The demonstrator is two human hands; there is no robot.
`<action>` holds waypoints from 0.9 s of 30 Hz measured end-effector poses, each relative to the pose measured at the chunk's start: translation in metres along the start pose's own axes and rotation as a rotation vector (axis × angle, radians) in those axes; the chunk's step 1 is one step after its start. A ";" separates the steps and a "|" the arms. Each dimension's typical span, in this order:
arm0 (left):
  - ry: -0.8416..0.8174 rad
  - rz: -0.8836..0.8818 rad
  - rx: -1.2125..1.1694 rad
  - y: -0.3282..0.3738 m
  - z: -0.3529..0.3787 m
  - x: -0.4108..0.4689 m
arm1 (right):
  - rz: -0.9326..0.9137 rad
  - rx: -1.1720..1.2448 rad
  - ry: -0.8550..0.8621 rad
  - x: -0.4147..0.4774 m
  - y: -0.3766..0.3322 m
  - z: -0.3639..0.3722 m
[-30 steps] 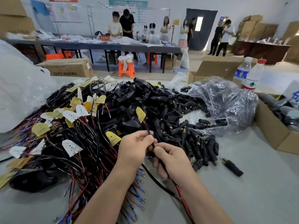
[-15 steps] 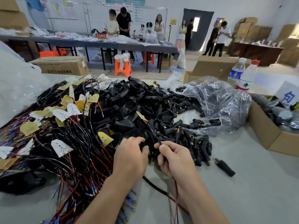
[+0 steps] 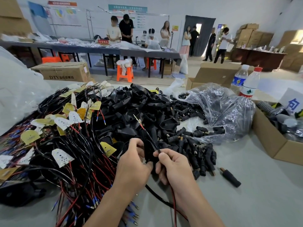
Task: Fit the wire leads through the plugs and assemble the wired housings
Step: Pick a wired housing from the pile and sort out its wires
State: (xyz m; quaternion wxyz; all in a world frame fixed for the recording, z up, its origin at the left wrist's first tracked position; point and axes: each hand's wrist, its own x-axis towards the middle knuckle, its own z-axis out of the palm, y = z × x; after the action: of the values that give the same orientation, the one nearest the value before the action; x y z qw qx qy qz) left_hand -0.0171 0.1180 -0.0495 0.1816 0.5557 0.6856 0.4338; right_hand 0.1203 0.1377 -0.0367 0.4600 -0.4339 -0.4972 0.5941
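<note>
My right hand [image 3: 173, 166] pinches a black cable [image 3: 151, 141] between thumb and forefinger; its thin red and black leads rise up and left to metal tips [image 3: 137, 118]. My left hand [image 3: 132, 163] grips a black plastic housing [image 3: 147, 153] just left of the cable, fingers curled round it. The cable trails down past my right wrist as a red lead and black sheath [image 3: 174, 208]. Behind my hands lie a heap of black housings [image 3: 136, 108] and a heap of small black plugs [image 3: 195, 145].
Tangled red and black wires with yellow and white tags [image 3: 65, 136] cover the table's left. A clear bag [image 3: 226, 112] spills plugs at right, near two bottles [image 3: 249, 82] and an open cardboard box [image 3: 270, 141]. One loose plug [image 3: 230, 176] lies on grey table.
Both hands have dropped from the pile toward me. The yellow tag once above my fingers is gone from view; the bare lead tips now stick up above my hands.
</note>
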 end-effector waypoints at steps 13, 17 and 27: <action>-0.088 0.145 0.258 0.002 0.002 0.000 | 0.052 0.031 0.038 0.001 0.001 -0.004; -0.106 0.088 0.332 0.001 0.006 -0.004 | 0.159 0.337 -0.018 -0.002 -0.007 -0.008; -0.135 -0.095 -0.032 0.002 -0.001 0.005 | 0.209 0.325 -0.134 -0.012 -0.010 -0.007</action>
State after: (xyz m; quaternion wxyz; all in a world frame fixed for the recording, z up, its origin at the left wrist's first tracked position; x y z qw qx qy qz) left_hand -0.0189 0.1225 -0.0461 0.2565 0.5476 0.6904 0.3970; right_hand 0.1304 0.1285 -0.0269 0.4258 -0.3629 -0.3766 0.7384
